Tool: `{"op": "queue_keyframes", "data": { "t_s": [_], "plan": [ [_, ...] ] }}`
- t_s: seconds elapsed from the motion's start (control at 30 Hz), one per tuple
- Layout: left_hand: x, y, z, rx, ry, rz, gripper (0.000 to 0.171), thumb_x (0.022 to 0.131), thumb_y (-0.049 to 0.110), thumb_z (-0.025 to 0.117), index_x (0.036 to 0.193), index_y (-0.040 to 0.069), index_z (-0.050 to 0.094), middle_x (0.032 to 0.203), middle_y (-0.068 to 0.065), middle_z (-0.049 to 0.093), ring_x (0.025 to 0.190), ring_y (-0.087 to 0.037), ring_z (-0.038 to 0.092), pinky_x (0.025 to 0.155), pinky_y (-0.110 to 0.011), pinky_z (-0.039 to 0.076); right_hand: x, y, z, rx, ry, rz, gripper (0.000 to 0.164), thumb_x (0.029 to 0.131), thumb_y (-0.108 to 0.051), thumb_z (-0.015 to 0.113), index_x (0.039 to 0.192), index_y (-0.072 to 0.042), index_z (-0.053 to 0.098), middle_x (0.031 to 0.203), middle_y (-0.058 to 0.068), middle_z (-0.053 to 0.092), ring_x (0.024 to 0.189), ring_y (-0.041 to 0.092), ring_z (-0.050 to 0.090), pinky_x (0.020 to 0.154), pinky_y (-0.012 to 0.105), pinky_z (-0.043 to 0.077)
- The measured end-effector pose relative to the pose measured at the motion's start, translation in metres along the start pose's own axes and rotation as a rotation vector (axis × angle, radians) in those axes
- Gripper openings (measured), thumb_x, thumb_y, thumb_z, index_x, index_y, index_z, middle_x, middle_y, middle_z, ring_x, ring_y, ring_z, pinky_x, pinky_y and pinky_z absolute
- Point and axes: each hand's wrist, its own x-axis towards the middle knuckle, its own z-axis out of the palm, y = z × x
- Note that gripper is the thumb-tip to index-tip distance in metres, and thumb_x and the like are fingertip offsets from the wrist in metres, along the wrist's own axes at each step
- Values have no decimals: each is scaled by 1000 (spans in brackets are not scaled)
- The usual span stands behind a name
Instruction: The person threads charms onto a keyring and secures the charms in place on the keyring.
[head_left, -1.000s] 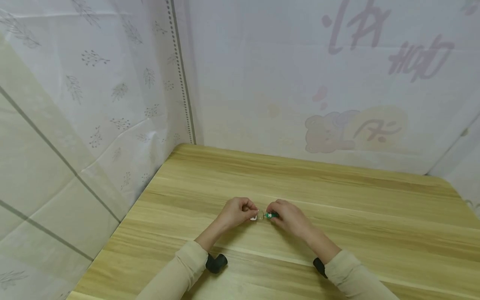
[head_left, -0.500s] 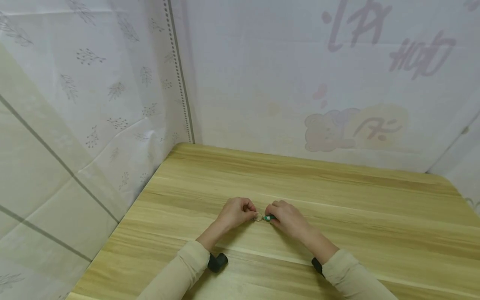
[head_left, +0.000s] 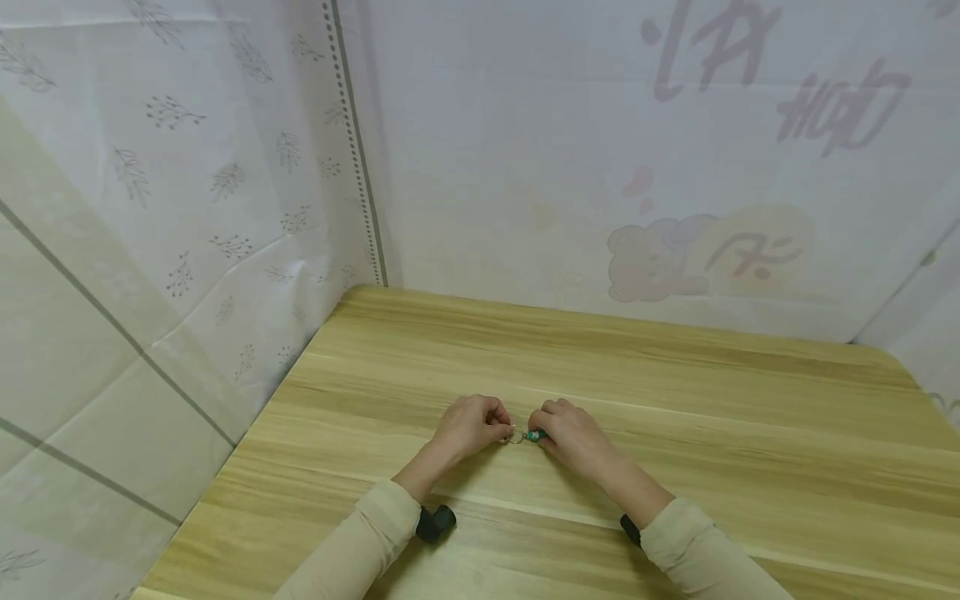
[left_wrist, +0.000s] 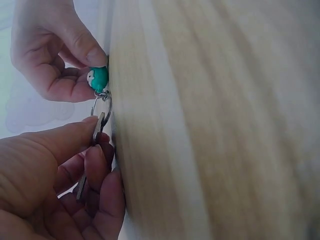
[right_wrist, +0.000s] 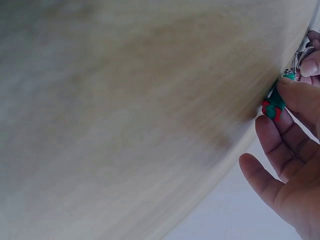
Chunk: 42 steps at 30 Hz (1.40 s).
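Note:
Just above the table, my left hand [head_left: 468, 429] pinches a flat metal key [left_wrist: 98, 129] between thumb and fingers; most of the key is hidden by the fingers. The key hangs on a split key ring [head_left: 517, 437], which spans the gap between both hands. Joined to the ring by small links is a green figure charm [left_wrist: 99, 79] with a pale face. My right hand [head_left: 573, 433] pinches this charm between thumb and fingers. In the right wrist view, red and green lower parts of the charm [right_wrist: 273, 109] show below the thumb.
A wooden table [head_left: 420, 350] lies under both hands. Patterned white curtains [head_left: 510, 167] hang behind it and at its left side. Black wrist devices [head_left: 435, 525] sit at the sleeve cuffs.
Both hands keep their grips. The right hand has shifted slightly left, closer to the left hand. A white glint at the left fingertips has mostly gone from sight as the ring turned.

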Motion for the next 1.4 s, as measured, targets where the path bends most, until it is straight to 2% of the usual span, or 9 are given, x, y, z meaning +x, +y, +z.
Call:
{"op": "queue_keyframes", "data": {
  "t_s": [0.53, 0.83, 1.17, 1.4],
  "plan": [
    [-2, 0, 0, 36, 21, -1, 9, 80, 18, 74, 79, 13, 67, 70, 6, 65, 63, -4, 52, 59, -21, 40, -3, -1, -1, 29, -12, 19, 13, 76, -9, 76, 85, -10, 66, 83, 0, 61, 72, 11, 49, 62, 20, 45],
    [-2, 0, 1, 56, 34, 16, 10, 80, 19, 75, 77, 13, 67, 69, 5, 64, 62, -4, 51, 57, -20, 40, -5, 1, 0, 22, 1, 39, 15, 76, -9, 77, 87, -9, 67, 86, 1, 61, 77, 13, 51, 67, 25, 48],
    [-2, -3, -2, 157, 64, 32, 13, 79, 22, 75, 77, 13, 66, 72, 5, 65, 68, -8, 55, 62, -24, 43, -10, 4, -1, 14, -11, 79, 19, 76, -9, 77, 92, -6, 68, 88, 2, 61, 79, 14, 51, 68, 25, 48],
    [-5, -7, -4, 185, 66, 20, 13, 79, 22, 75, 79, 12, 67, 75, 3, 66, 71, -11, 57, 66, -27, 45, -19, 6, -4, 15, 13, 125, 22, 77, -7, 76, 97, -3, 66, 91, 4, 62, 84, 18, 56, 74, 31, 51]
  ]
}}
